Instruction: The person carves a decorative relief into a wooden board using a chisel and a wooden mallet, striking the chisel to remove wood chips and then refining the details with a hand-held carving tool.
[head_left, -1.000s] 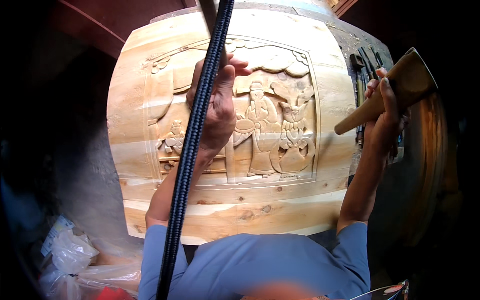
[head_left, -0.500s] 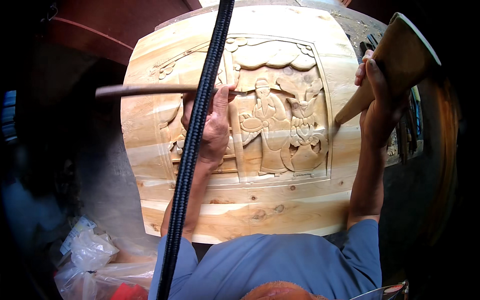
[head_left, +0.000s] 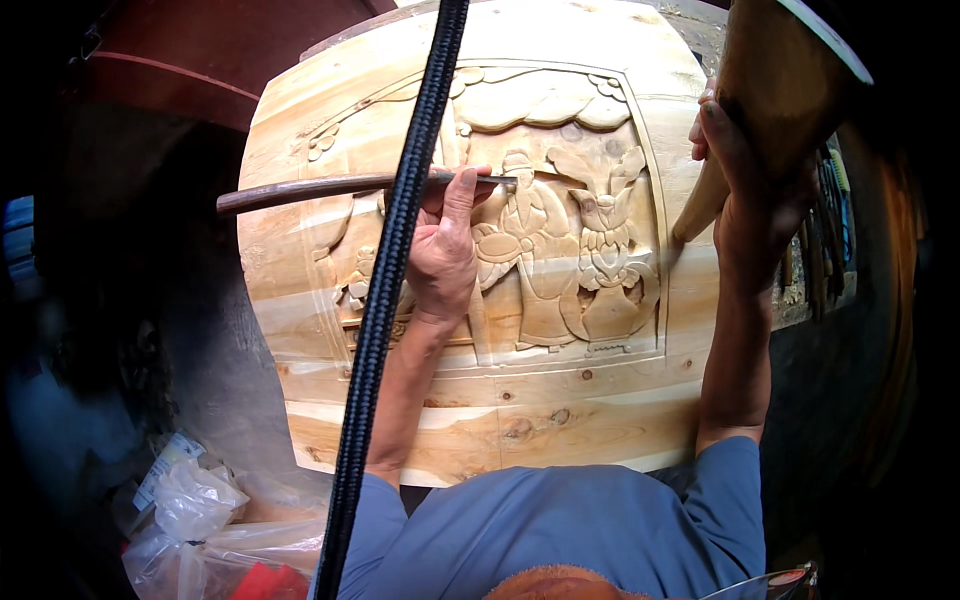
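Note:
A pale wooden panel (head_left: 590, 415) lies in front of me, carved in relief with a robed figure (head_left: 545, 250), a vase-like form (head_left: 610, 305) and a scalloped canopy. My left hand (head_left: 447, 255) is closed around a carving chisel (head_left: 300, 190) with a long dark handle pointing left. The chisel's thin blade reaches the robed figure's head; whether its edge touches the wood is hard to tell. Over the panel's right side, my right hand (head_left: 742, 185) grips a flared wooden mallet (head_left: 785, 85), its narrow end pointing down and left. Shadow hides part of these fingers.
A black braided cord (head_left: 395, 260) crosses the view from top to bottom. Several carving tools (head_left: 822, 230) lie right of the panel. Clear plastic bags (head_left: 195, 505) with something red sit at lower left. A dark red surface (head_left: 190, 50) stands at upper left.
My left hand and the chisel have shifted right, bringing the blade to the figure's head. The mallet has moved up and slightly left in my right hand.

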